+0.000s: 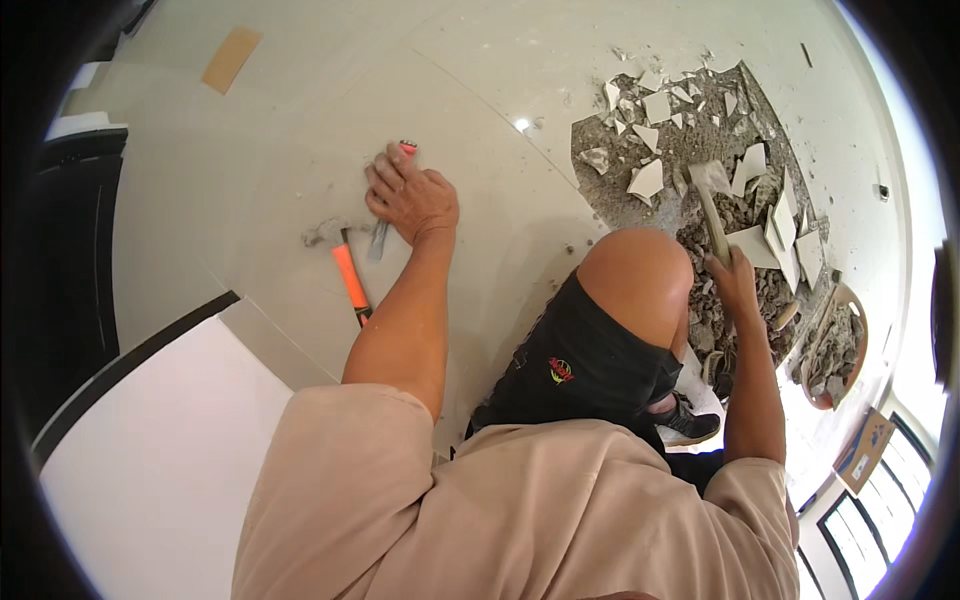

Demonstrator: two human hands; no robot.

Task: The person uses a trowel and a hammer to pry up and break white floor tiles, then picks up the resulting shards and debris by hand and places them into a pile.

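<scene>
In the right hand (733,278), a pale-handled, dusty-looking hammer (714,215).

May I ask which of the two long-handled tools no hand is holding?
The orange-handled tool, lying on the floor; the right hand holds the other, a pale-handled tool.

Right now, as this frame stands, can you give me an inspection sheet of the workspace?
Surface: pale tiled floor with a rough broken-out patch.
Job's things: wooden-handled hammer; flat-bladed tool.
Clutter: broken tile pieces and rubble on the patch; orange-handled hammer lying on the floor; rubble-filled tub.
Hands: left hand closed over the flat-bladed tool; right hand gripping the wooden-handled hammer.
Cables: nothing seen.
Surroundings: cardboard piece, upper left; white panel, lower left.
</scene>
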